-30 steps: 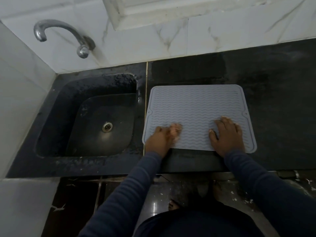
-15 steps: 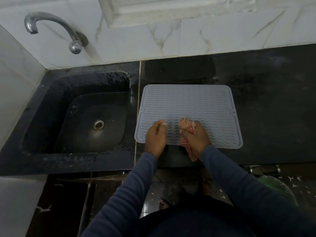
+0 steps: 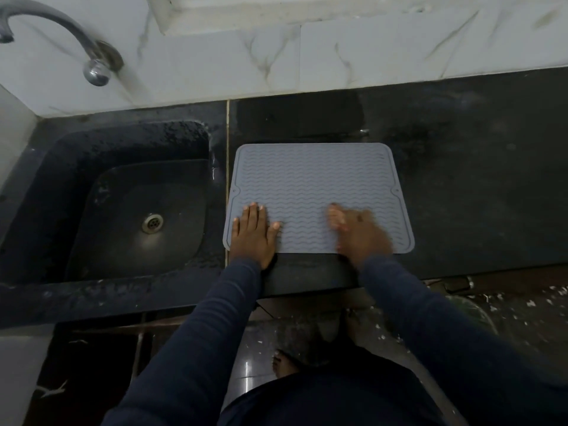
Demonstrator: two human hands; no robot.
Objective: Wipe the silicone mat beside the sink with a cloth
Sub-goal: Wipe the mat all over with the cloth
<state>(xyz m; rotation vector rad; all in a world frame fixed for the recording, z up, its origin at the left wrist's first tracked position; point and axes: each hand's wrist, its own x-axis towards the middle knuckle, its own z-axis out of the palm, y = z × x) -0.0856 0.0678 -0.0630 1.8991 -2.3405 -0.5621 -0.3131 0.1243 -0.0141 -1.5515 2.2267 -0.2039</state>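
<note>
Wiping stage: we judge the wipe under way along the mat's near edge; its far half looks not yet reached.
Mat place: the silicone mat (image 3: 316,186) lies flat on the countertop (image 3: 476,179), just beside the sink (image 3: 129,210), at the front edge.
Mat axis: long side parallel to the counter's front edge.
Left hand (image 3: 253,233): spread flat, pressing the near left corner.
Right hand (image 3: 358,232): blurred; we cannot tell its grip, though a pinkish bit of cloth (image 3: 335,215) shows at its fingertips.

dim, bluish | right hand (image 3: 359,233) motion-blurred | wide-angle bowing at edges
</note>
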